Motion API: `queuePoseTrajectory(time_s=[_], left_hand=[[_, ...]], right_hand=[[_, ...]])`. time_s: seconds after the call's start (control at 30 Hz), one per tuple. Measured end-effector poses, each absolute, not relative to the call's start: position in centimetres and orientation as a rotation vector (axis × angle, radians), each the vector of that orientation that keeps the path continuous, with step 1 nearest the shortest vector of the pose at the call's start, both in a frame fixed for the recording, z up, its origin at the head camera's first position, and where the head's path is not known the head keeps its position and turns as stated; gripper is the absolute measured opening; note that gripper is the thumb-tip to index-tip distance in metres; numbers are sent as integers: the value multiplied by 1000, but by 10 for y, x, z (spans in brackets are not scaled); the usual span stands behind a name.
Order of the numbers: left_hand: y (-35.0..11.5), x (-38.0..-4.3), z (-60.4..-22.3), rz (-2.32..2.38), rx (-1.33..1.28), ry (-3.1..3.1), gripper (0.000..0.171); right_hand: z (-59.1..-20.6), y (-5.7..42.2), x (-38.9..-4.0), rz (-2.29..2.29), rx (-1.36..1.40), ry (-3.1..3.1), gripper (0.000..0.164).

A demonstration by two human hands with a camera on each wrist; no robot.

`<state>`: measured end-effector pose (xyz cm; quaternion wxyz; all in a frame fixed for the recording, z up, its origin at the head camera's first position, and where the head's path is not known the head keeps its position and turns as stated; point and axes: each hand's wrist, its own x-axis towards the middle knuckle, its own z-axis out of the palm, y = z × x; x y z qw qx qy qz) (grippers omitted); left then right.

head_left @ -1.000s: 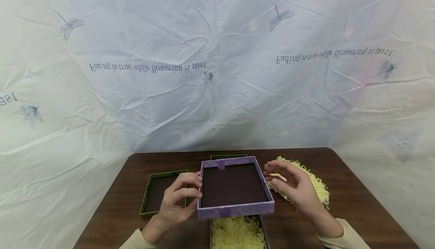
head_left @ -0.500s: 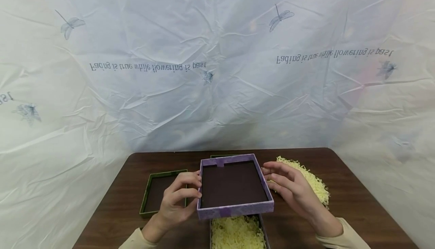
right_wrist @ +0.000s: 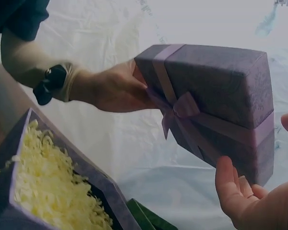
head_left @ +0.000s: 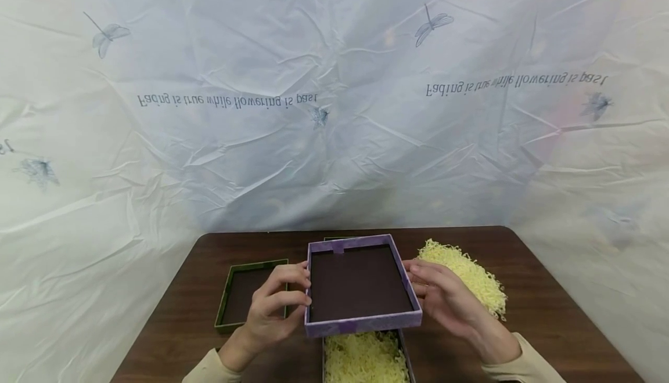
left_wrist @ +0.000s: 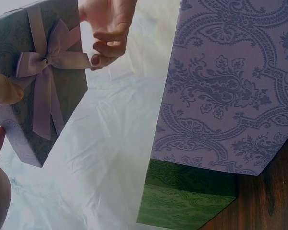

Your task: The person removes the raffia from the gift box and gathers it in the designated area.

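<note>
Purple lid (head_left: 362, 283) held up above the surface (head_left: 543, 302), tilted towards the person

With 12 o'clock farthest from the person, the left hand (head_left: 274, 310) grips the lid's wall at 9 o'clock. The right hand (head_left: 457, 304) is by the wall at 3 o'clock, its fingers reaching behind the edge; in the right wrist view its thumb is clear of the lid, and whether its fingertips touch the wall cannot be told. The two hands are apart from each other.

The lid's dark inside faces the person. Both wrist views show its patterned outer face, crossed by a ribbon with a lilac bow (left_wrist: 48, 60).

At 6 o'clock, partly covered by the lid, a purple box (left_wrist: 221, 96) holds pale yellow shredded paper (head_left: 366, 360). A shallow green tray (head_left: 243, 299) lies at 9 o'clock, partly behind the left hand. A loose heap of similar shreds (head_left: 478, 275) lies at 3 o'clock, and a green box (left_wrist: 187, 196) shows its edge at 12. Crumpled white cloth (head_left: 334, 162) with dragonfly prints hangs behind.
</note>
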<state>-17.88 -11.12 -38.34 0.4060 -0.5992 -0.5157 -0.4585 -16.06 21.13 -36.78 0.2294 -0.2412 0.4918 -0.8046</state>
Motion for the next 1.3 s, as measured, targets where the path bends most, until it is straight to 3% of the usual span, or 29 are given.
queuePoseTrajectory(time_s=[0.23,0.83,1.3], left_hand=[[-110,-178,-382,-1125,-1519,-1303,4],[-111,-189,-389,-1039,-1491,-1358,3],[-112,-190,-392,-1016,-1497,-1421,7]], right_hand=[[-373,209,-160,-2209,-645,1279,40],[-376,205,-161,-2256,-513,1281,25],[-377,206,-161,-2253,-479,1301,26]])
